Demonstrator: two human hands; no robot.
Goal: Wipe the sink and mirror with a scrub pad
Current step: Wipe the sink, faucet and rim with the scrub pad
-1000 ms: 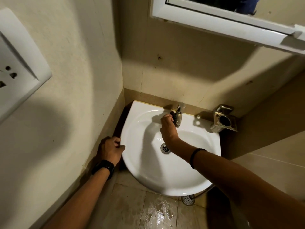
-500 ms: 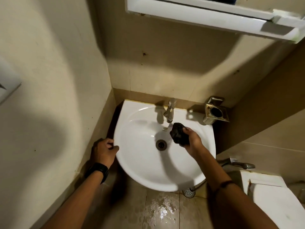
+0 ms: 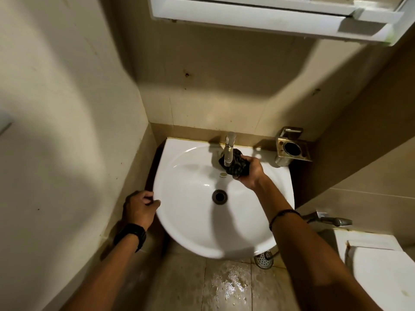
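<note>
A white corner sink [image 3: 193,225] hangs between two beige walls, with a dark drain [image 3: 219,196] in its bowl. My right hand [image 3: 251,173] holds a dark scrub pad [image 3: 238,164] against the right side of the metal tap [image 3: 229,151] at the back of the sink. My left hand [image 3: 140,207] grips the sink's left rim, a black watch on its wrist. The white lower frame of the mirror cabinet [image 3: 258,19] runs across the top; the glass itself is barely visible.
A metal holder [image 3: 292,149] is fixed to the wall right of the tap. A white toilet [image 3: 377,265] stands at the lower right with a spray handle [image 3: 330,221] above it. The floor tiles [image 3: 226,286] below the sink are wet, with a floor drain [image 3: 263,261].
My right hand moved from the tap handle down over the bowl with the scrub pad, then back up against the tap's right side. The view tilted down and right; my left hand stayed on the rim.
</note>
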